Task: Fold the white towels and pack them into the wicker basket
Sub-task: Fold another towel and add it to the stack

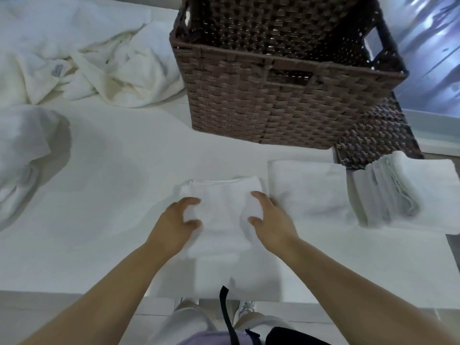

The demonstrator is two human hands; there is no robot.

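A folded white towel (220,212) lies on the white table in front of me. My left hand (175,225) grips its left edge, thumb and fingers curled round the fabric. My right hand (268,217) grips its right edge the same way. The brown wicker basket (281,100) stands behind the towel, its inside looking empty where I can see it. To the right lie a second folded towel (308,190) and a stack of folded towels (408,192).
A heap of unfolded white towels (82,61) fills the back left, with another crumpled one (22,150) at the left edge. The basket's woven lid (373,135) lies behind the stack. The table's front edge (74,292) runs just before my legs.
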